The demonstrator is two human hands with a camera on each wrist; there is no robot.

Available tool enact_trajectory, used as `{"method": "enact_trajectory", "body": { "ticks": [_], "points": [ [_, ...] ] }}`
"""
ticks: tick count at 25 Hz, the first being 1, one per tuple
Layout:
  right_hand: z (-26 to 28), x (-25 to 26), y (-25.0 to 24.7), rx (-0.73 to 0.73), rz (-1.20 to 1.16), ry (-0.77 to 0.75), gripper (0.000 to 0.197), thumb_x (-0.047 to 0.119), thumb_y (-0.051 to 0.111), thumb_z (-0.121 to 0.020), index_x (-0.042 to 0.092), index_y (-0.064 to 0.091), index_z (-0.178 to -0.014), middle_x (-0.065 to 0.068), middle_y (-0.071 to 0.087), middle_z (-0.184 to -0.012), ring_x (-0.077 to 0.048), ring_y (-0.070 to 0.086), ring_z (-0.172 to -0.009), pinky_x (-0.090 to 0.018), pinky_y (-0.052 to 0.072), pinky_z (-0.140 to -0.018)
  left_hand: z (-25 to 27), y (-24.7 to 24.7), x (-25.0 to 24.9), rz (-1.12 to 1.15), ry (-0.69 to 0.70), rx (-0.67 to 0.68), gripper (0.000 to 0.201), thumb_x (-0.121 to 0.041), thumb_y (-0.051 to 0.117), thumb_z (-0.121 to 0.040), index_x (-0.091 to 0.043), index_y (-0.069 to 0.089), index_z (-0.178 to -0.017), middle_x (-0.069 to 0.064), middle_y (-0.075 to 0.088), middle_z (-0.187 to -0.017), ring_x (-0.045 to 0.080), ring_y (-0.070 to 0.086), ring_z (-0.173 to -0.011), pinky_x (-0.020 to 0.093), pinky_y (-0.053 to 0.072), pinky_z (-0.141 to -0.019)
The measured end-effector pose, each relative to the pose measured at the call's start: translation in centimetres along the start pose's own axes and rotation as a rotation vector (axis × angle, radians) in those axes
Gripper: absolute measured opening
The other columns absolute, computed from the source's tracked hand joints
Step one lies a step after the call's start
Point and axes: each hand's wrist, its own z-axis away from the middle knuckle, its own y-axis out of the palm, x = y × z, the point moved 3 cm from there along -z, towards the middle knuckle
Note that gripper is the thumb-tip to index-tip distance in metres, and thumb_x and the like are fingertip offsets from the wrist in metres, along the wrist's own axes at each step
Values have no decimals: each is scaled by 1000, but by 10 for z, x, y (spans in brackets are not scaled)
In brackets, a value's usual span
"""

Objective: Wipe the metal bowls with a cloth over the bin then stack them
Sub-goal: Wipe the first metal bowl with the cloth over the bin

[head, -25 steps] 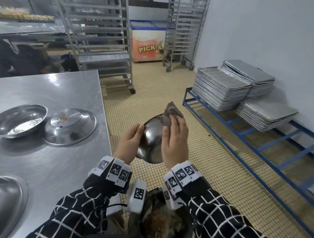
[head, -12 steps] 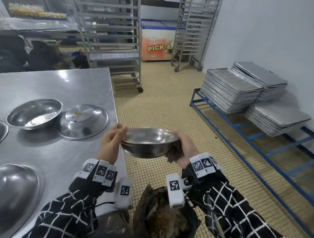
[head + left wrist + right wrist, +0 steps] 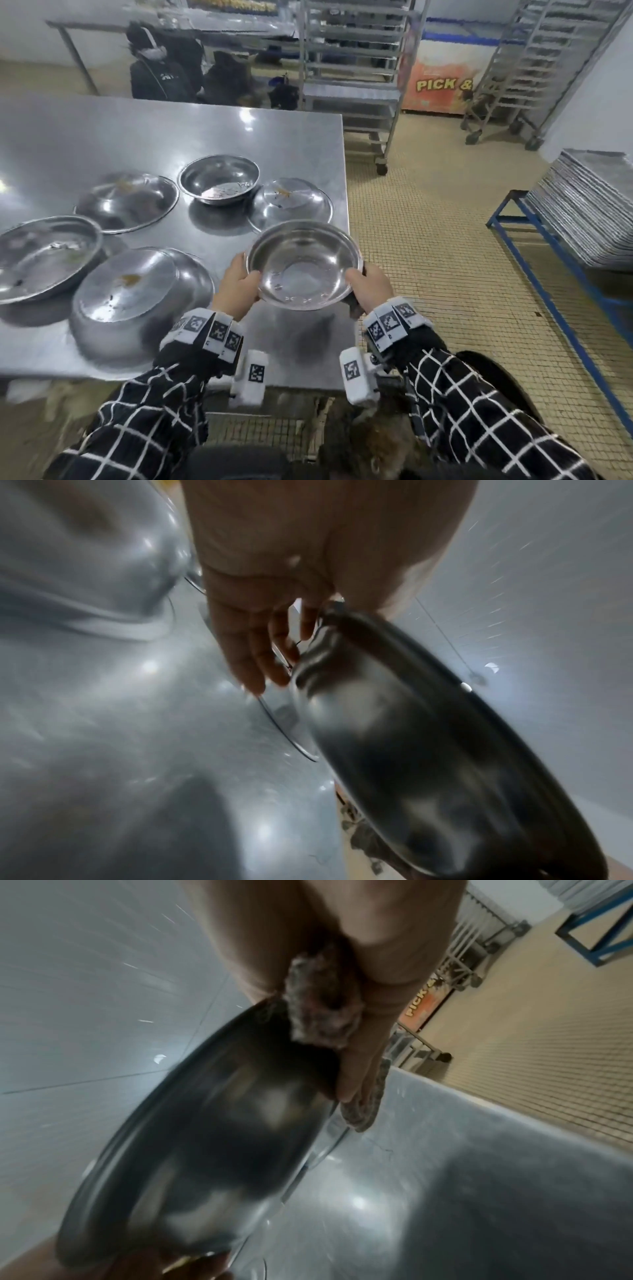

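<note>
I hold a shiny metal bowl (image 3: 303, 265) upright, just above the near right corner of the steel table (image 3: 171, 137). My left hand (image 3: 236, 291) grips its left rim, thumb on top and fingers (image 3: 253, 653) beneath the bowl (image 3: 428, 750). My right hand (image 3: 368, 291) grips the right rim. It also holds a dirty brown cloth (image 3: 322, 1010) bunched against the underside of the bowl (image 3: 212, 1137). On the table sit an upright bowl (image 3: 219, 183) with residue, two upside-down bowls (image 3: 291, 204) (image 3: 126, 200), a large upright one (image 3: 44, 257) and a near upside-down pair (image 3: 133, 298).
A dark bin (image 3: 370, 445) holding waste stands below my right forearm, off the table's front edge. Stacked metal trays (image 3: 582, 212) lie on a blue rack at the right. Wheeled tray racks (image 3: 352, 85) and a chest freezer (image 3: 442, 89) stand behind; a person (image 3: 157, 68) sits at the far side.
The bowl went from standing on edge, with the cloth pressed on it over the floor, to upright. Both hands have carried it left, over the table corner.
</note>
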Motion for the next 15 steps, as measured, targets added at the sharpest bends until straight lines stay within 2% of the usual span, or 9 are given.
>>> {"method": "enact_trajectory", "body": {
  "ticks": [2,4,6,9,11,13,15],
  "points": [
    [-7,1,22,-16,37,-16,7,19,53,-84,17,59,-85,-6,62,-78,-19,57,-60,-29,47,-52,-9,-19,25,-106,-86,58,26,-12,47,-91,-16,44,-117,10,58,-98,31,62,-86,49,56,-81],
    [-16,0,39,-28,107,-43,7,17,55,-84,18,60,-87,-2,61,-78,-16,57,-65,-24,44,-54,-15,-32,43,-172,-115,72,23,-14,50,-91,-18,44,-113,12,61,-93,33,65,-80,45,56,-74],
    [-23,-2,48,-45,159,-59,5,16,57,-85,18,60,-88,0,61,-78,-12,56,-66,-22,41,-53,-19,-36,50,-182,-118,68,22,-14,52,-92,-16,43,-112,12,59,-91,26,61,-73,39,53,-67],
    [-31,-11,56,-89,168,-62,9,13,61,-83,18,62,-90,-4,66,-85,-18,61,-74,-26,49,-60,-23,-33,56,-228,-127,83,24,-14,54,-92,-15,41,-113,9,58,-93,22,60,-77,37,54,-72],
    [-33,-17,57,-102,181,-63,15,12,61,-82,16,63,-96,-3,66,-88,-18,61,-77,-24,48,-61,-23,-29,60,-242,-145,89,28,-13,53,-91,-15,40,-115,8,59,-93,24,62,-81,40,55,-77],
    [-35,-20,57,-87,167,-63,16,13,61,-82,16,61,-98,-1,65,-89,-16,60,-77,-21,44,-58,-22,-28,64,-225,-162,69,31,-12,51,-89,-15,39,-118,9,60,-90,26,61,-78,42,53,-77],
    [-37,-21,55,-64,157,-83,18,15,62,-83,16,60,-100,1,64,-88,-16,61,-79,-23,46,-62,-19,-25,64,-222,-160,48,34,-12,50,-89,-14,39,-120,11,61,-89,27,60,-76,42,53,-78]
  ]
}}
